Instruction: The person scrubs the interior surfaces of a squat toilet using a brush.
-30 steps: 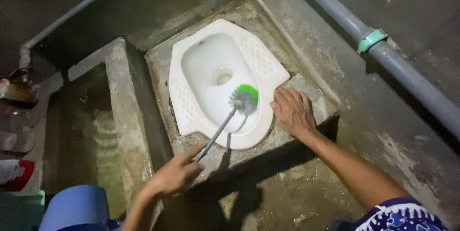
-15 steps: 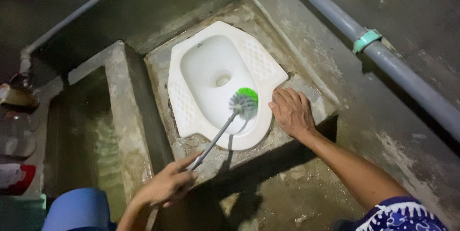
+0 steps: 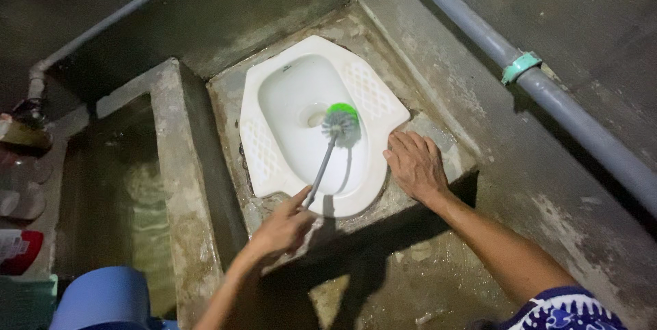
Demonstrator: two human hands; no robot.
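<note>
From the head camera, your left hand [image 3: 284, 229] is closed round the lower end of the grey handle of a toilet brush [image 3: 340, 125], index finger stretched along the shaft. The brush head, grey bristles tipped bright green, sits inside the bowl of the white squat toilet [image 3: 369, 87], just beside the drain hole and against the right inner wall. Your right hand [image 3: 413, 166] lies flat and open on the wet concrete step [image 3: 438, 140], fingers spread, holding nothing, its fingertips just beside the pan's right rim.

What could go wrong, as a judgement: your weight leans on that right palm, and the concrete looks slick, so the hand could slide off the step edge towards the lower floor [image 3: 410, 261]. You hold the handle near its end, so a hard push could twist the shaft in your grip or flick dirty water up from the bowl.

The pan itself looks mostly clean and glossy, with ribbed foot pads either side and grime along its seam with the concrete. A water trough [image 3: 137, 193] lies to the left, a grey pipe [image 3: 561, 108] runs along the right wall.
</note>
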